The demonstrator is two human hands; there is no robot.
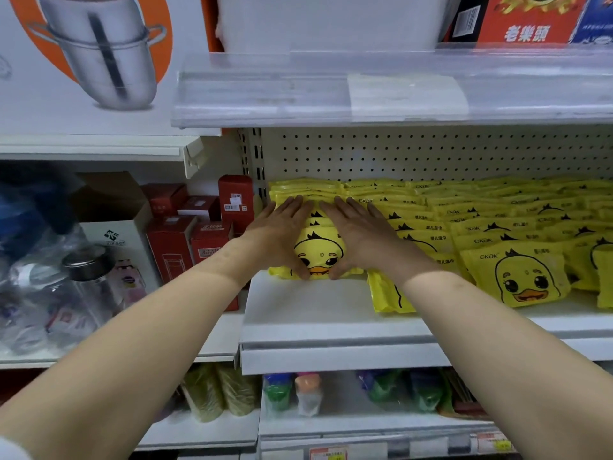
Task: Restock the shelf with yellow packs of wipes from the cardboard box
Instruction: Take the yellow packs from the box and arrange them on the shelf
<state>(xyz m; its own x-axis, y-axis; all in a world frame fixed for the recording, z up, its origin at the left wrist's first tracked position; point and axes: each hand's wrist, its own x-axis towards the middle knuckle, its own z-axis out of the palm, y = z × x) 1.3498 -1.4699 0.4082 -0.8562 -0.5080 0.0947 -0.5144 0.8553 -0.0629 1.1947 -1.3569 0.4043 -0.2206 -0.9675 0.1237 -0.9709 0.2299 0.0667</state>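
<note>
Two forearms reach in over the shelf [331,313] lip. One loose yellow pack [386,295] lies slumped near the front, just beside the right wrist. Left hand [277,234] and right hand [361,239] are flat, fingers straight, on top of the leftmost row of packs [318,254], thumbs against the front duck face. More rows [497,224] fill the shelf rightward, back to the pegboard [431,151].
</note>
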